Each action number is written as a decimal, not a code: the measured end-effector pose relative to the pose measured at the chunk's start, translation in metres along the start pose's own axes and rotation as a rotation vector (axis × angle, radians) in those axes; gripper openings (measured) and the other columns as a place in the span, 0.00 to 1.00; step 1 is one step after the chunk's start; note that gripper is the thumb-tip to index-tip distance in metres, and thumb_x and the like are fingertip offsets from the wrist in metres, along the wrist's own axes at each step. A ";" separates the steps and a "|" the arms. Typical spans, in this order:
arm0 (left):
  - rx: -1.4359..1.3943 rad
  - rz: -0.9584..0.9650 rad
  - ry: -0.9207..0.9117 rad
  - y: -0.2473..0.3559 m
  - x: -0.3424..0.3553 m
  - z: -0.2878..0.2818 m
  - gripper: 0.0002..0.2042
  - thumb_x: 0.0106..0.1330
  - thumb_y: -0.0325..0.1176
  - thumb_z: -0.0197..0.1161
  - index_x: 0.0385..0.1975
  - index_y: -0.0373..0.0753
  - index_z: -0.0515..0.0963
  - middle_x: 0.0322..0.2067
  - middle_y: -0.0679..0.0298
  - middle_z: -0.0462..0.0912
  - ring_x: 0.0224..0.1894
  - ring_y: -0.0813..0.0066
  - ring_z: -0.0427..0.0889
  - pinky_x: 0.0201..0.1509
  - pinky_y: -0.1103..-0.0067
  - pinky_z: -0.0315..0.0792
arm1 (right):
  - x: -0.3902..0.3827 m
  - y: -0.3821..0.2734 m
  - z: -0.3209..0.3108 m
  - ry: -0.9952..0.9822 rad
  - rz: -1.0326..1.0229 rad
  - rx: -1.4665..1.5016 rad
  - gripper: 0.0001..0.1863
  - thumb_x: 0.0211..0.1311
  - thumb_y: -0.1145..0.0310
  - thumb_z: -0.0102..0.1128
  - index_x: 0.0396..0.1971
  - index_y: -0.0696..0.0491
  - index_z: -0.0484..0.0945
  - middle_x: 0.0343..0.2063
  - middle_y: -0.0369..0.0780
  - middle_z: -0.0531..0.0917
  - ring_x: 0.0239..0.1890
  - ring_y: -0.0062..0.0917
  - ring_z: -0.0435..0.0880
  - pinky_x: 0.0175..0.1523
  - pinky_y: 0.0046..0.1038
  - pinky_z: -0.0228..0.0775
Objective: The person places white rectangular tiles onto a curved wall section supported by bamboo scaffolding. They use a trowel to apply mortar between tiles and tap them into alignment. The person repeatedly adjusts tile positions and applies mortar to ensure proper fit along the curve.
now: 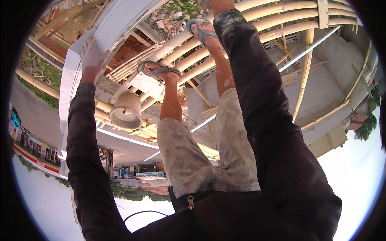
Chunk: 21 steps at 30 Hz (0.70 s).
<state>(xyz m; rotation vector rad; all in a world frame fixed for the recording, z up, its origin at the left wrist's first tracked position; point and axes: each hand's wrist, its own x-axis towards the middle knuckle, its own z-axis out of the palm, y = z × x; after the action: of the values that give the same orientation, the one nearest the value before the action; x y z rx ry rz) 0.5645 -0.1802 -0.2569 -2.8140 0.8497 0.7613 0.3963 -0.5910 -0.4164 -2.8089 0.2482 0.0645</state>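
Pale grey concrete ledge (116, 20) is touched by the left hand (92, 60), whose fingers are stretched out along its surface rather than curled shut; blur keeps the gaps between them from being read, and no tool can be made out under the palm. The right hand (219, 4) is cut off by the upper edge of the view, so whether its fingers are apart or together, and what is held in them, cannot be told.

Both wrists are covered by grey-smeared cuffs of a dark jacket (277, 132). The ledge is set on the person's left, slanting along the bamboo scaffold (189, 62). On its poles both feet are planted, shod in grey flip-flops (167, 70). Near the left foot, a round cement-coated bucket (126, 110) is rested on the bamboo, just beside a pale board (148, 86). Beyond the poles, broken rubble (173, 18) is scattered, and on the right a silvery metal pipe (309, 50) is seen crossing a bamboo upright. Farther off, a shopfront (40, 158) is banded in red and yellow.
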 end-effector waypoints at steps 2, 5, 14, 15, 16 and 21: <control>-0.035 0.022 0.027 -0.001 0.000 0.000 0.42 0.48 0.42 0.75 0.61 0.29 0.62 0.51 0.43 0.73 0.56 0.43 0.72 0.58 0.59 0.69 | 0.015 -0.033 -0.002 -0.190 0.271 -0.146 0.10 0.55 0.62 0.58 0.32 0.50 0.82 0.32 0.45 0.84 0.40 0.41 0.82 0.50 0.44 0.69; -0.045 -0.016 -0.011 -0.001 -0.002 -0.002 0.42 0.48 0.41 0.74 0.62 0.29 0.62 0.53 0.45 0.72 0.57 0.46 0.72 0.61 0.60 0.67 | 0.018 -0.067 -0.004 -0.194 -0.009 -0.142 0.10 0.54 0.62 0.57 0.29 0.50 0.83 0.30 0.43 0.85 0.39 0.39 0.83 0.49 0.42 0.70; -0.053 -0.023 0.018 0.005 -0.001 -0.005 0.42 0.47 0.40 0.75 0.61 0.30 0.63 0.52 0.45 0.73 0.58 0.45 0.71 0.62 0.61 0.66 | 0.028 -0.074 -0.032 -0.183 0.147 0.095 0.10 0.49 0.61 0.64 0.30 0.48 0.85 0.30 0.45 0.86 0.38 0.37 0.85 0.44 0.42 0.74; -0.044 -0.026 0.044 0.005 -0.002 -0.004 0.42 0.46 0.39 0.75 0.61 0.29 0.64 0.51 0.43 0.73 0.57 0.44 0.72 0.61 0.60 0.67 | 0.027 -0.081 -0.039 -0.171 0.017 0.040 0.08 0.53 0.65 0.62 0.31 0.50 0.84 0.30 0.46 0.86 0.36 0.35 0.85 0.42 0.39 0.76; -0.053 -0.025 0.000 0.005 -0.002 -0.003 0.42 0.47 0.39 0.75 0.62 0.30 0.63 0.52 0.45 0.72 0.58 0.45 0.71 0.63 0.60 0.66 | 0.024 -0.081 -0.049 -0.268 0.060 0.201 0.08 0.54 0.66 0.62 0.31 0.51 0.84 0.30 0.48 0.85 0.37 0.37 0.85 0.42 0.40 0.77; -0.083 -0.123 -0.057 0.010 -0.004 -0.005 0.41 0.50 0.36 0.72 0.65 0.36 0.60 0.56 0.51 0.69 0.59 0.48 0.69 0.66 0.60 0.62 | -0.005 -0.095 -0.110 -0.262 0.683 0.878 0.17 0.57 0.66 0.60 0.42 0.63 0.75 0.31 0.55 0.83 0.34 0.45 0.84 0.42 0.41 0.77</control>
<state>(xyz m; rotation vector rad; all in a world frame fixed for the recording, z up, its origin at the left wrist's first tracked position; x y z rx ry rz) 0.5589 -0.1876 -0.2504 -2.8686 0.6433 0.8725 0.4104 -0.5364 -0.2818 -1.7293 0.9016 0.3709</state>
